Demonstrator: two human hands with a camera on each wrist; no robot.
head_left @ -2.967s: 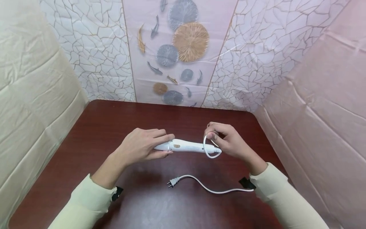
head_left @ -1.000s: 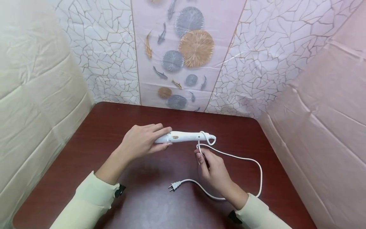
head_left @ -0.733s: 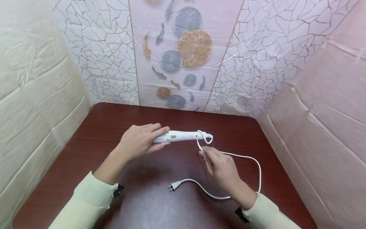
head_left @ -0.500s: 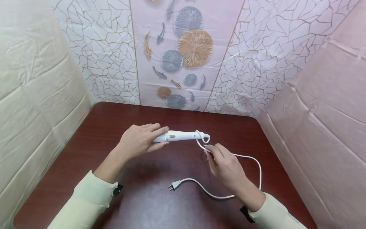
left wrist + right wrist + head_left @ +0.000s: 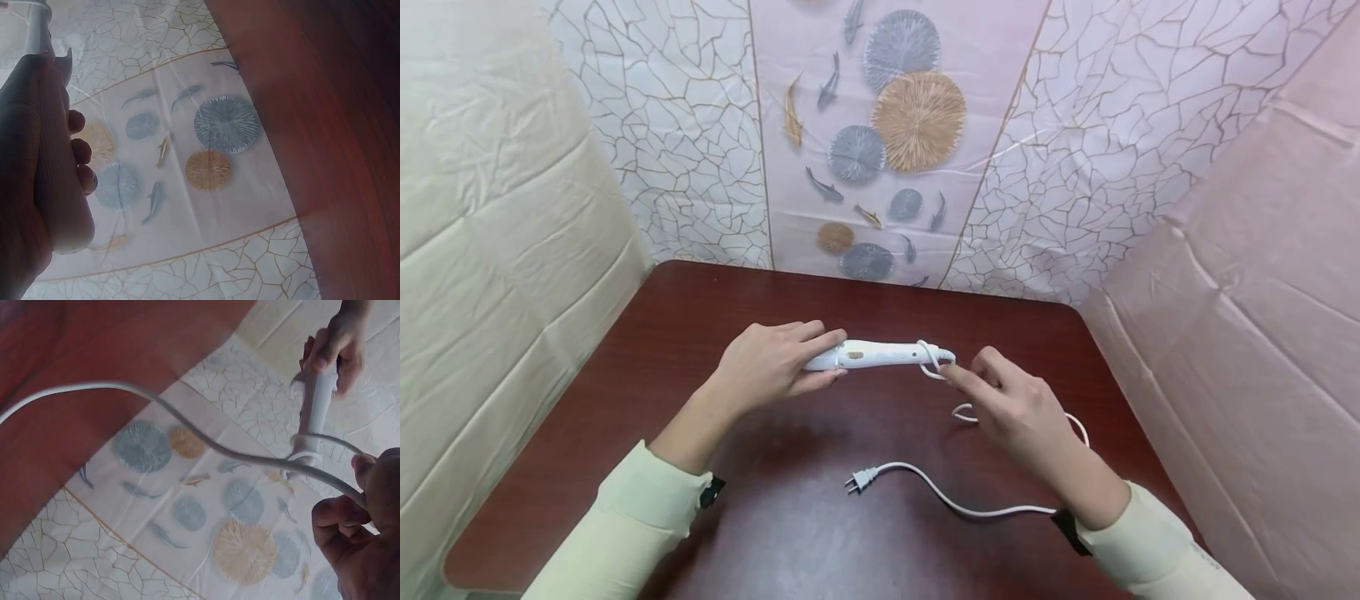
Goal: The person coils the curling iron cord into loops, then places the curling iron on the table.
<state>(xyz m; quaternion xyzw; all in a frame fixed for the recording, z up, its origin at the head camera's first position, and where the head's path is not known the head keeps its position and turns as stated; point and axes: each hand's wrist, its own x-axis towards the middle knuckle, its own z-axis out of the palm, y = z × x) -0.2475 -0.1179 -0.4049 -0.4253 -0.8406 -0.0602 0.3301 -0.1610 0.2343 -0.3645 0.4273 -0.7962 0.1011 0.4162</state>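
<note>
My left hand (image 5: 760, 367) grips the left part of a white hair styling iron (image 5: 883, 354) and holds it level above the table. A gold switch (image 5: 855, 355) shows beside the fingertips. In the left wrist view the fingers curl round the iron's thick, rounded body (image 5: 62, 206). The white cord (image 5: 966, 510) makes a small loop round the handle's right end. My right hand (image 5: 1022, 408) pinches the cord close to that end; in the right wrist view the cord (image 5: 237, 456) runs in between its thumb and fingers. The far part of the iron is hidden by the left hand.
A two-pin plug (image 5: 862, 479) lies on the dark red table (image 5: 700, 304) with part of the cord. More cord rests under and behind the right hand. Patterned sheeting (image 5: 670, 150) hangs behind the table, with pale covers on both sides.
The right hand has swung from below the handle up and to the right with the cord. The loop now sits tighter round the handle's end. The left hand keeps its hold almost unmoved.
</note>
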